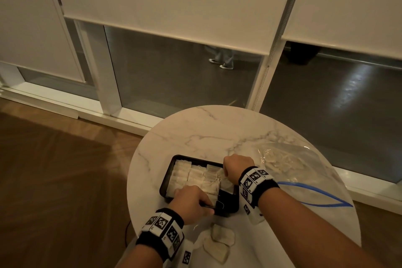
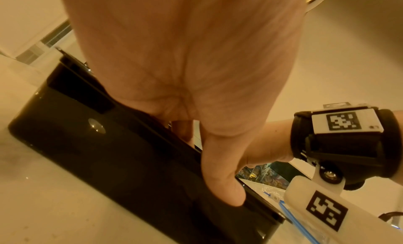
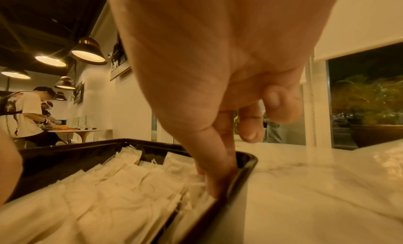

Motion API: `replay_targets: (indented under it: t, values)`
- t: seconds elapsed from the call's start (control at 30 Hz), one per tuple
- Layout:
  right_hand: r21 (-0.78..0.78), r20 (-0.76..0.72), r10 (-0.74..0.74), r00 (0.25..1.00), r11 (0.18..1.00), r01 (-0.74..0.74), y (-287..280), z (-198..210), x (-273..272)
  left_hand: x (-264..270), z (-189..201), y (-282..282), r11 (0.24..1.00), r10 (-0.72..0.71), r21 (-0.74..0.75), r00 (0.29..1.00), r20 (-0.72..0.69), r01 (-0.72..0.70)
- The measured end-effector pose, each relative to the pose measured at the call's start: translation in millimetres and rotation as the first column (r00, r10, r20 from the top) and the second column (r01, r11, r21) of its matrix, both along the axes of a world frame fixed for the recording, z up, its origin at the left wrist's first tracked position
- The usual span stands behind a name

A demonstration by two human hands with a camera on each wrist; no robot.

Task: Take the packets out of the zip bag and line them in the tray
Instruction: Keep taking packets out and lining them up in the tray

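A black tray (image 1: 167,173) on the round marble table holds rows of white packets (image 1: 191,177). My left hand (image 1: 192,202) grips the tray's near rim; in the left wrist view its thumb (image 2: 222,187) lies on the outer wall of the tray (image 2: 104,158) and its fingers reach inside. My right hand (image 1: 237,166) reaches into the tray's right side. There its thumb and forefinger (image 3: 214,187) pinch a packet against the tray wall (image 3: 247,161), beside the other packets (image 3: 122,182). The clear zip bag (image 1: 304,172) with a blue zip lies to the right, with packets inside.
Loose packets (image 1: 221,236) lie on the table near its front edge. The table rim (image 1: 139,159) drops off to wooden floor on the left. Glass panels with lowered blinds (image 1: 174,6) stand behind. People (image 3: 28,113) work at a far table.
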State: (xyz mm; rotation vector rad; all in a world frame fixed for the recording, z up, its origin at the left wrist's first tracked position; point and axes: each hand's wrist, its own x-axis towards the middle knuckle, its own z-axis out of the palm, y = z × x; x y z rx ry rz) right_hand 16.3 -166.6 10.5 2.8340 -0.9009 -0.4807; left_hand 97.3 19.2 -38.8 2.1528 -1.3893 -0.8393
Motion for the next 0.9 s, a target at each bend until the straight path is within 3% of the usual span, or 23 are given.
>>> replay_targets:
  t: [0.43, 0.6, 0.73, 0.9]
  values:
    - [0.037, 0.170, -0.091, 0.981, 0.996, 0.086, 4, -10, -8, 1, 0, 2, 1.000, 0.008, -0.013, 1.000, -0.003, -0.008]
    - [0.146, 0.298, -0.174, 0.939, 0.980, 0.135, 3, -7, -18, 1, 1, 2, 1.000, 0.005, 0.004, 1.000, 0.013, -0.005]
    - [0.302, 0.476, -0.337, 0.813, 0.930, 0.209, 6, -4, -37, 1, 2, 3, 1.000, 0.006, 0.013, 0.999, 0.037, -0.006]
    - [0.495, 0.657, -0.546, 0.520, 0.833, 0.248, 16, -13, -74, 3, 4, 4, 1.000, 0.025, -0.004, 0.999, 0.033, -0.025]
